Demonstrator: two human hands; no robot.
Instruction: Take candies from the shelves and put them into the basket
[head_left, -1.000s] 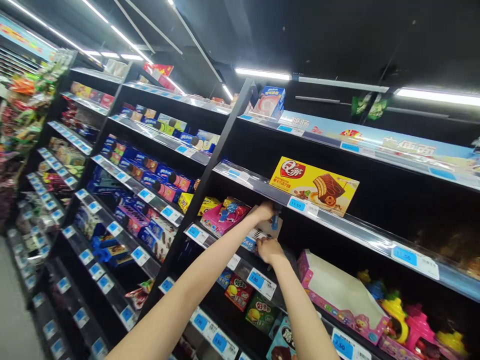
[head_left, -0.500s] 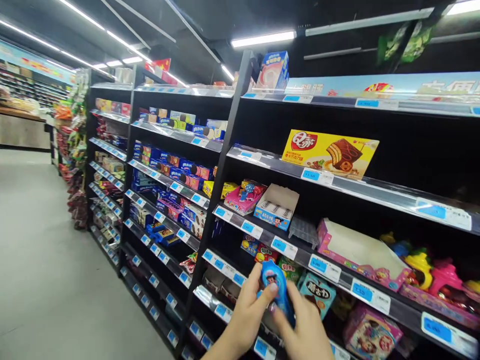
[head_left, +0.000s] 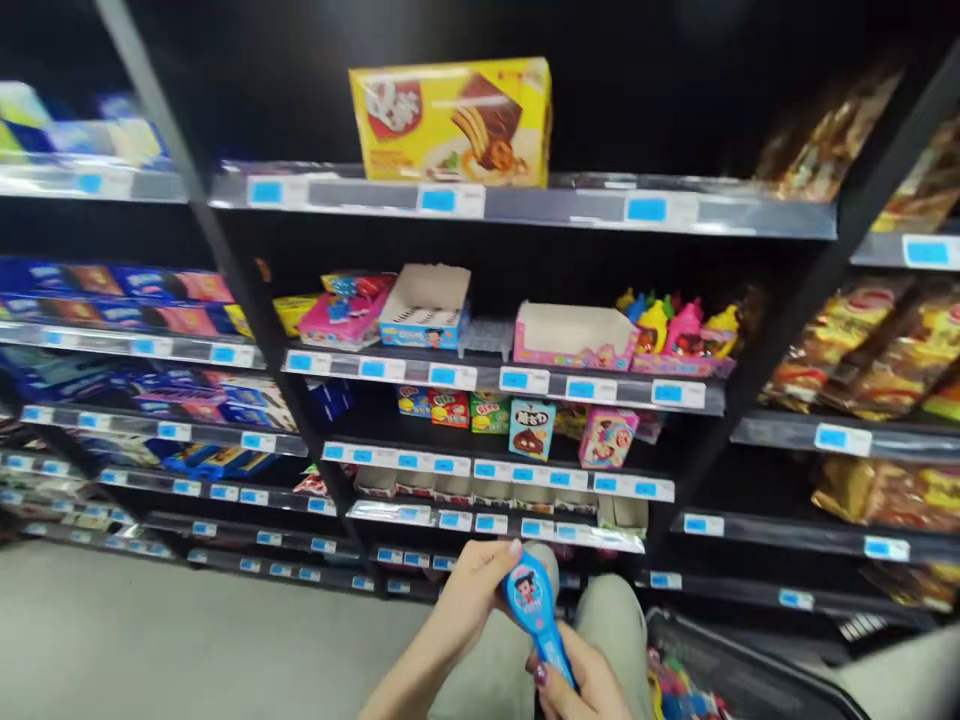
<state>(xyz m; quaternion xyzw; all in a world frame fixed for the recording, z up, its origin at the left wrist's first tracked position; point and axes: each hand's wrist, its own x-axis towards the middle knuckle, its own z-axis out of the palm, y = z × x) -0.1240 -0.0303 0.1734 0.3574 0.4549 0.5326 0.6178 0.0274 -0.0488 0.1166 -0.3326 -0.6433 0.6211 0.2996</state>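
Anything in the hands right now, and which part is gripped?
Yes, a blue item with a round, picture-printed head and a slim handle: the left hand holds the head's edge, the right hand the handle.

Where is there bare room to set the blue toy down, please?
Upper shelf, between yellow box and brown packets; also the floor left of the left hand. Crowded: the shelf below, from leftmost pink box to bottles.

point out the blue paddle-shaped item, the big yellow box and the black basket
blue paddle-shaped item [head_left: 532,602]: head view, on its round end
big yellow box [head_left: 454,125]: head view, middle of its front
black basket [head_left: 739,662]: head view, on its wall
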